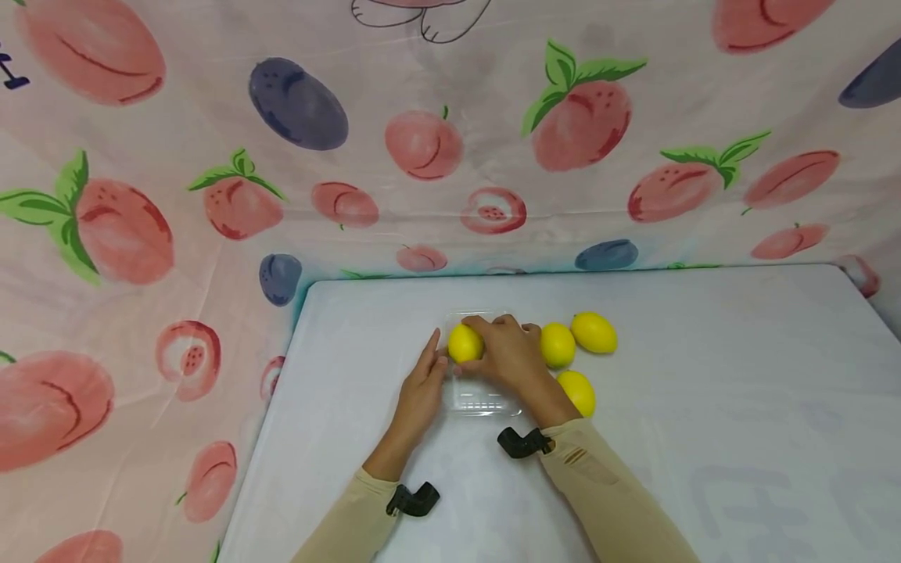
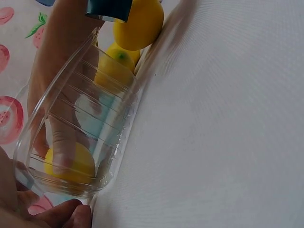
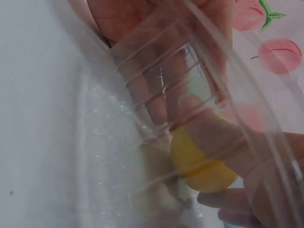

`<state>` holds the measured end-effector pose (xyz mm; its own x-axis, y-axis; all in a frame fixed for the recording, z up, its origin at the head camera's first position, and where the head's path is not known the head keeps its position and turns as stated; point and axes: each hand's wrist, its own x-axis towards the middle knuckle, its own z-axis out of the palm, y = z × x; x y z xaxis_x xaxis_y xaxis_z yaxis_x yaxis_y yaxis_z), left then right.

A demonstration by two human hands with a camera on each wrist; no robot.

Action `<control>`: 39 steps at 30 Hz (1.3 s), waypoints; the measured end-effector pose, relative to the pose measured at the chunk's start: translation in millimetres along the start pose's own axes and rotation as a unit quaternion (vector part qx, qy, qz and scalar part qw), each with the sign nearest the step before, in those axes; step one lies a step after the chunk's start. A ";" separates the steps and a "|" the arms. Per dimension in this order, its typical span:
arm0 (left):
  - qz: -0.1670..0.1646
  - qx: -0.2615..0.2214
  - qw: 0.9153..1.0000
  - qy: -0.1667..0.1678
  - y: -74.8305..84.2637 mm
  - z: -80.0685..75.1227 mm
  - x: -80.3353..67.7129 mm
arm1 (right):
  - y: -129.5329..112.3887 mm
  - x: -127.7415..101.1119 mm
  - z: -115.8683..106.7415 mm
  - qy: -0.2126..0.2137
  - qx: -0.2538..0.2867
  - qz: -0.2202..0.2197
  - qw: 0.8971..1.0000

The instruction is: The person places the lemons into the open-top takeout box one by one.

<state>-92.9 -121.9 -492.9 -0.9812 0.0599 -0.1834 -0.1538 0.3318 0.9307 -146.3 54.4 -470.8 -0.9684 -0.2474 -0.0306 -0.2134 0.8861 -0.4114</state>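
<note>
- The right hand (image 1: 508, 353) grips a lemon (image 1: 465, 343) at the far end of a clear plastic tray (image 1: 479, 400) on the white table (image 1: 704, 407).
- The tray's long axis runs away from the person; the lemon's own axis is hard to tell (fingers cover part of it).
- The left hand (image 1: 425, 385) rests against the tray's left wall, fingers straight.
- Three more lemons (image 1: 558, 345) lie just right, one partly hidden behind the wrist.
</note>
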 end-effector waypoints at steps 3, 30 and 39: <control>-0.003 0.004 1.000 0.002 -0.2 0.3 0.1 | -0.8 -0.4 0.5 -0.004 -0.008 0.005 1.000; 0.000 0.003 1.000 0.001 -2.6 1.0 -0.4 | 2.1 -3.8 -5.5 0.000 -0.008 -0.019 1.000; 0.008 0.011 1.000 0.001 -4.0 1.4 -0.1 | 2.5 -10.3 -18.5 0.019 0.013 -0.017 1.000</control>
<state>-92.1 -121.9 -497.1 -0.9838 0.0633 -0.1676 -0.1353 0.3510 0.9265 -139.3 66.4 -454.6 -0.9651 -0.2614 0.0176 -0.2429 0.8672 -0.4346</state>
